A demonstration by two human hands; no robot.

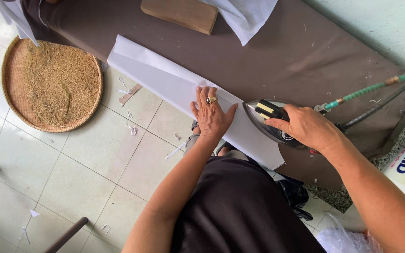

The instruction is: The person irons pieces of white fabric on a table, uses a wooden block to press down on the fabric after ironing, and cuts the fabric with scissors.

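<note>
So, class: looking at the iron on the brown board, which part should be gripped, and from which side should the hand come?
Grip the iron by its top handle, coming from above at the rear end, as the right hand does. The handle runs along the body, the soleplate lies flat on the white fabric, and the hoses leave from the back.
</note>
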